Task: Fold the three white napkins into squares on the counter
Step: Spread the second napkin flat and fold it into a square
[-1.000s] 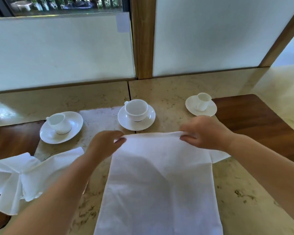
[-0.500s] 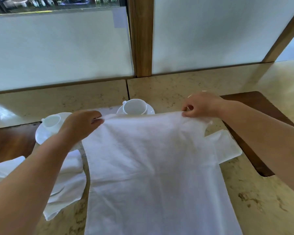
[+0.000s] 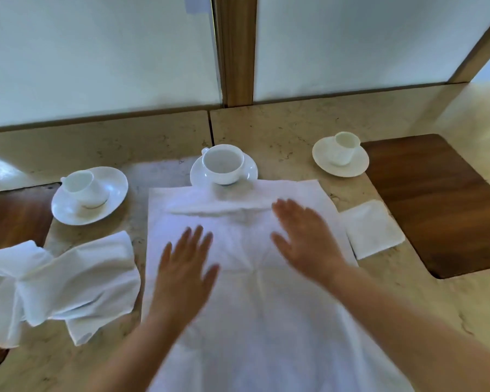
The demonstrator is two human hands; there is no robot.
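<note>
A large white napkin lies spread on the marble counter in front of me, with a raised crease near its far edge. My left hand and my right hand rest flat on it, fingers apart, holding nothing. Both hands are blurred. A crumpled white napkin lies to the left of the spread one. To the right sits a small white napkin folded into a square.
Three white cups on saucers stand behind the napkins: a left cup, a middle cup touching the spread napkin's far edge, and a right cup. Dark wooden insets flank the counter. Frosted glass panels rise at the back.
Both hands let go of the napkin's far edge, which they had held lifted, and now lie flat on the cloth. The napkin has dropped onto the counter.
</note>
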